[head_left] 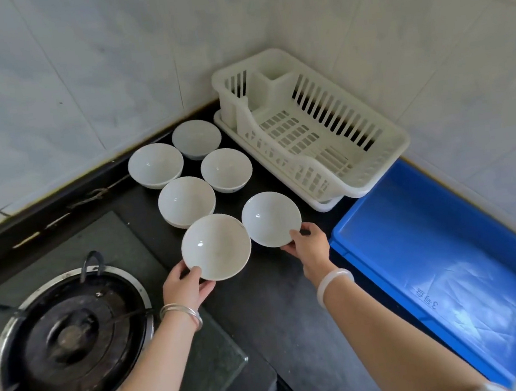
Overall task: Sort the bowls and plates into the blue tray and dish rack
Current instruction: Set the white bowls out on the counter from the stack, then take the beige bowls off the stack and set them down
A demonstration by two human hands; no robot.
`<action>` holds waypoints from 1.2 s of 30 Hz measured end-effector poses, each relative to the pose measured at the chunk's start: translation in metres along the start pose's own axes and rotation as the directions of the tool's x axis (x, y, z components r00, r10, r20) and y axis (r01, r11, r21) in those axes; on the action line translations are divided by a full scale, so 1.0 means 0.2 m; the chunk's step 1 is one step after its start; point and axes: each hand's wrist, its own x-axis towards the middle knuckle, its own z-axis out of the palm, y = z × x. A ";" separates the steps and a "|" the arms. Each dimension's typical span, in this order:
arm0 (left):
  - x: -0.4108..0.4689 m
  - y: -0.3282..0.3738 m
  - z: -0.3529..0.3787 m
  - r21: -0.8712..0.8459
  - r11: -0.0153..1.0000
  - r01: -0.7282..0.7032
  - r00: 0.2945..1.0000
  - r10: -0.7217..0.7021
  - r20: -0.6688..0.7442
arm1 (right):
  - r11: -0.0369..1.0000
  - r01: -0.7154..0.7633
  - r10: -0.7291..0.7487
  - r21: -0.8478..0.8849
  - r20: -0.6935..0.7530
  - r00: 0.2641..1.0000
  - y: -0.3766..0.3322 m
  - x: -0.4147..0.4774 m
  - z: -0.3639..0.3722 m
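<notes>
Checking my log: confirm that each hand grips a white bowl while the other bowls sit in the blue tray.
Wrong on one count: the other bowls sit on the dark counter beside the dish rack, not in the blue tray, as the head view shows. The left hand and right hand do each grip a white bowl.

I see both forearms extended forward. Left hand (186, 285) pinches the rim of the near bowl (216, 247), thumb on top; right hand (310, 247) pinches the adjacent bowl (271, 219) likewise.
</notes>
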 end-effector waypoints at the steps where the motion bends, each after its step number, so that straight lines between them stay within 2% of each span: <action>1: 0.00 0.00 0.00 -0.010 1.000 -0.004 1.000 0.004 -0.009 | 1.000 -0.002 0.002 0.017 0.002 1.000 0.00 0.00 0.01; 7: -0.01 -0.01 0.02 -0.079 0.996 -0.027 0.998 0.022 -0.059 | 0.996 -0.004 0.001 0.092 0.027 1.000 -0.03 0.02 0.05; 18: 0.01 -0.03 0.02 -0.146 0.988 -0.052 0.997 0.044 -0.061 | 0.996 -0.005 0.000 0.090 0.060 0.998 -0.05 0.04 0.11; 22: 0.01 -0.04 0.02 -0.123 0.990 -0.071 0.996 0.064 -0.054 | 0.998 -0.010 0.003 0.056 0.111 0.994 -0.05 0.02 0.10; 30: -0.05 -0.11 0.03 0.138 0.964 -0.228 0.972 0.233 -0.019 | 1.000 -0.005 0.007 -0.010 0.199 0.980 -0.06 -0.07 0.01; 36: -0.19 -0.25 0.03 0.444 0.878 -0.179 0.983 0.172 0.057 | 0.976 0.157 -0.125 -0.149 0.207 0.970 0.01 -0.20 -0.22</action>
